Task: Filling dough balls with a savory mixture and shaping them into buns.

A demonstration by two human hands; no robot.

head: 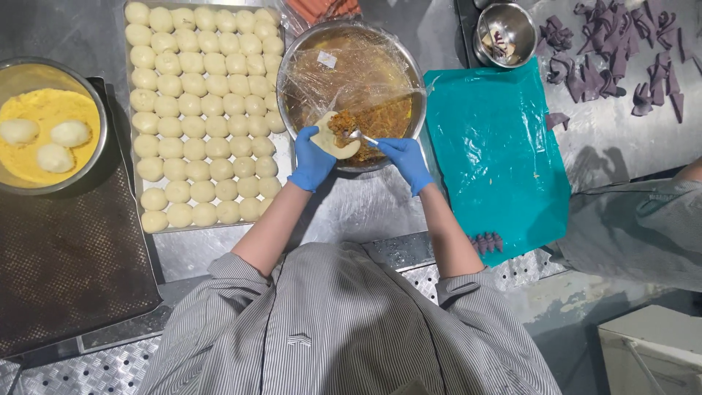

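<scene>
My left hand (311, 159), in a blue glove, holds a flat round piece of pale dough (329, 139) with brown filling heaped on it. My right hand (406, 159), also gloved in blue, grips a small metal spoon (360, 136) whose tip rests on that filling. Both hands hover over the near rim of a large metal bowl (292, 55) of brown shredded filling, partly covered with clear film.
A tray (130, 117) with several rows of dough balls lies left of the bowl. A metal bowl (97, 110) of yellow flour with three dough balls sits far left. A teal sheet (493, 153) lies right, purple dough pieces (614, 51) and a small steel bowl (506, 33) beyond. Another person's grey sleeve (636, 227) is at right.
</scene>
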